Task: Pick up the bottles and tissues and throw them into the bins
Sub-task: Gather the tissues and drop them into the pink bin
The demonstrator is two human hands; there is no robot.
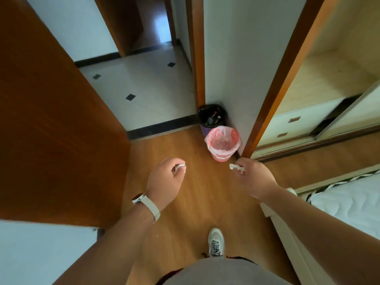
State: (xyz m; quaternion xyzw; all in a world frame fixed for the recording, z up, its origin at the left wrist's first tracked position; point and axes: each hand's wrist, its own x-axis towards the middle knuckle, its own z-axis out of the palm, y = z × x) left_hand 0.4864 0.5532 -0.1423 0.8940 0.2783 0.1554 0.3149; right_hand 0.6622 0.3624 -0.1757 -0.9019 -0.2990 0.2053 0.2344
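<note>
L hand (pixel 164 175) clenched on a crumpled tissue (pixel 181 166); R hand (pixel 254 175) pinches another tissue (pixel 235 167), long axis sideways, pointing left. Both above the floor (pixel 201 192), near pink bin (pixel 223 144) & black-lined bin (pixel 211 119).

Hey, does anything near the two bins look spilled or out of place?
Nothing stands out. The purple bin with a black liner and pink-lined bin stand upright; the wooden floor around them shows no litter.
</note>
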